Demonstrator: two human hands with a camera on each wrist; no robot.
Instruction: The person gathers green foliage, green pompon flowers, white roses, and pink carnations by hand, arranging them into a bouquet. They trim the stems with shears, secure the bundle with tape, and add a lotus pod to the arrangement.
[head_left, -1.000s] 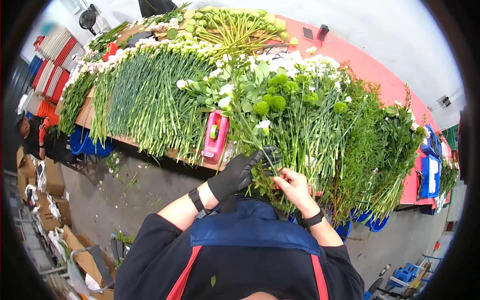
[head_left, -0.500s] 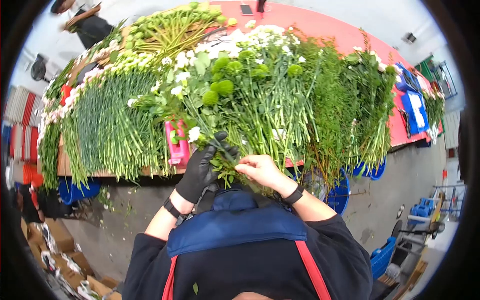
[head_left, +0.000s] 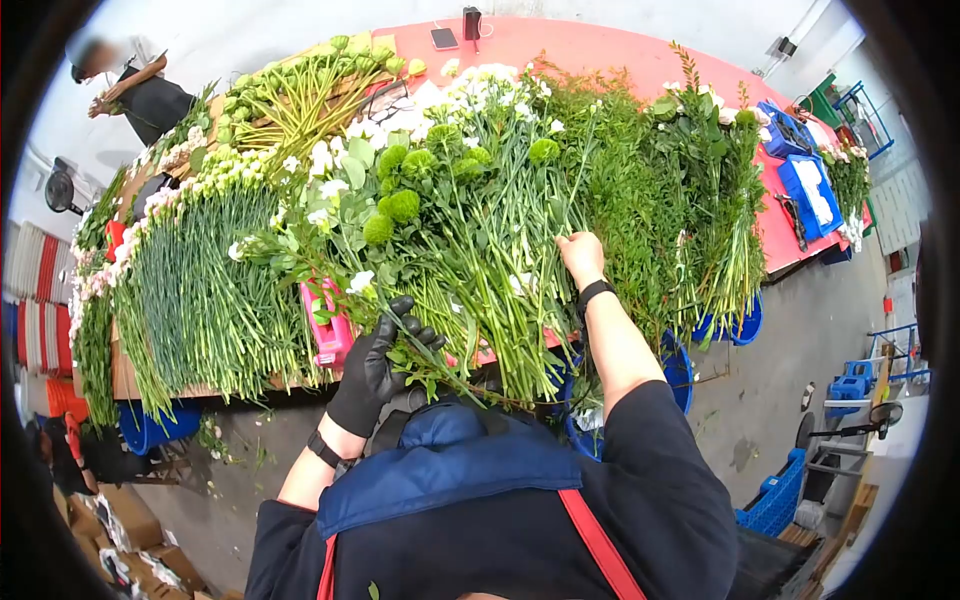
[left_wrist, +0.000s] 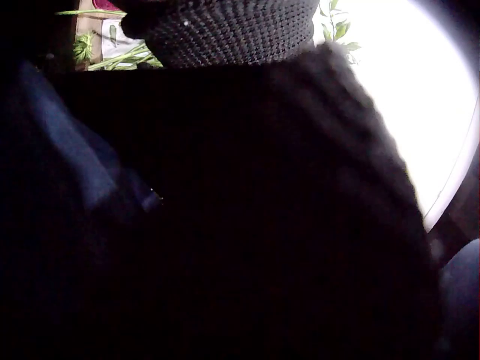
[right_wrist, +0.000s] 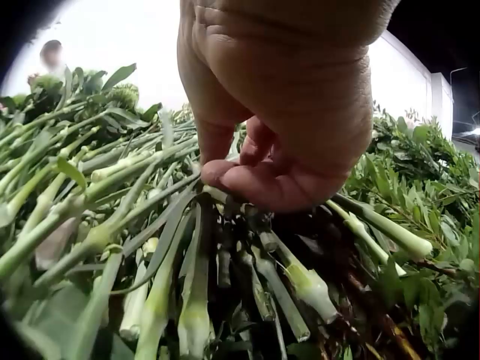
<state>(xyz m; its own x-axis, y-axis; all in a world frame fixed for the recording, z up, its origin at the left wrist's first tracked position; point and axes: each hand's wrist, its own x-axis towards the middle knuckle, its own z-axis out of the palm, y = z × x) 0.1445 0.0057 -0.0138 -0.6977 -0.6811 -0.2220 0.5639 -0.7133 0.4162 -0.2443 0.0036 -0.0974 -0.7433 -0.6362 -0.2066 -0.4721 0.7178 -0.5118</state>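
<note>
My left hand (head_left: 385,352), in a black glove, grips the stems of a bunch of flowers (head_left: 405,205) with green pompon blooms, white blooms and broad leaves. The bunch leans over the front edge of the table. My bare right hand (head_left: 580,250) is stretched forward into a heap of green stems (head_left: 520,190) with white buds. In the right wrist view its thumb and fingers (right_wrist: 247,176) curl round one of the thick green stems (right_wrist: 300,281). The left wrist view is nearly black; only knitted glove fabric (left_wrist: 225,30) shows at the top.
The long red table (head_left: 610,50) is covered with rows of cut flowers and foliage (head_left: 690,200). A pink tape dispenser (head_left: 322,328) lies by the bunch. Blue trays (head_left: 808,192) sit far right, blue buckets (head_left: 682,372) below the table. Another person (head_left: 140,90) stands far left.
My right hand has let go of the bunch's stems and reached forward into the heap on the table. The left hand still holds the bunch.
</note>
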